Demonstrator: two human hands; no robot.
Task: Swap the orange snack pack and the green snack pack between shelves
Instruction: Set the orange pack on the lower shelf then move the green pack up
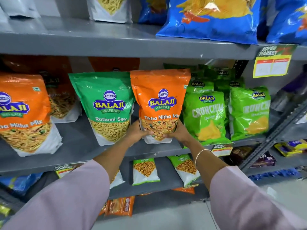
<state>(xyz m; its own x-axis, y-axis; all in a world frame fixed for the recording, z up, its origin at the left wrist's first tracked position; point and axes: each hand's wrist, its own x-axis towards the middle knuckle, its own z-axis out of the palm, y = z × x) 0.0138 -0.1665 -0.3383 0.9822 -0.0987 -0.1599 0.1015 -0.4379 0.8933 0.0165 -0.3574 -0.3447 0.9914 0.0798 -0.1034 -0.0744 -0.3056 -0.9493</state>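
An orange Tikha Mitha Mix snack pack [159,97] stands upright on the middle grey shelf [79,140]. My left hand [135,131] grips its lower left side and my right hand [180,131] grips its lower right side. Just to its left, touching or nearly so, stands a green Ratlami Sev snack pack [103,103], upright on the same shelf with no hand on it.
Another orange pack [23,112] stands at the far left, with more orange packs behind. Light green Crunchem bags [206,117] crowd the right. Blue chip bags [212,17] fill the shelf above. Small green-and-white packs [145,170] lie on the shelf below.
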